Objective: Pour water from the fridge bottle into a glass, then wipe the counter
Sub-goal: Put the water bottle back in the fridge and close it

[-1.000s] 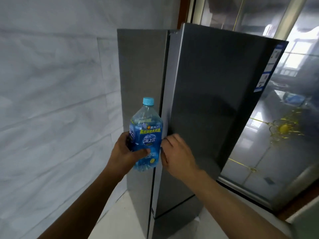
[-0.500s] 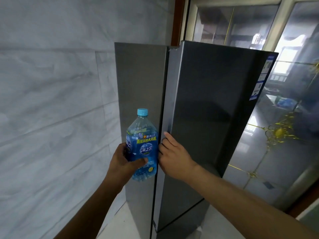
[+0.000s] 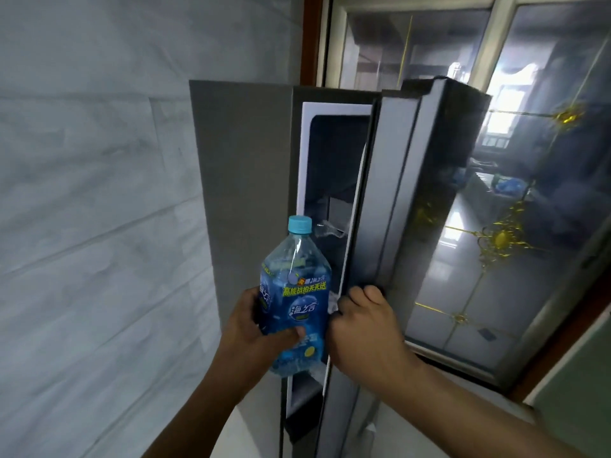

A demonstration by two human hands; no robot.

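gripping bottle (image 3: pixel 295 302) upright, left hand (image 3: pixel 251 338)

Fridge (image 3: pixel 244 193): against wall (image 3: pixel 92 193) at left, glass doors (image 3: pixel 496 242) behind at right. Fridge door (image 3: pixel 413 200): ajar, right of opening. Bottle (image 3: pixel 294 292): upright, near, before opening, in left hand (image 3: pixel 251 338). Right hand (image 3: pixel 367 332): right of bottle, on door edge.

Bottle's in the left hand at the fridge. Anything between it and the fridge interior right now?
Partly. The fridge door is only ajar, its edge gripped by the right hand. The bottle, capped, is held upright by the left hand in front of the narrow gap. Nothing else visibly blocks the opening; the interior is dark and blurred.
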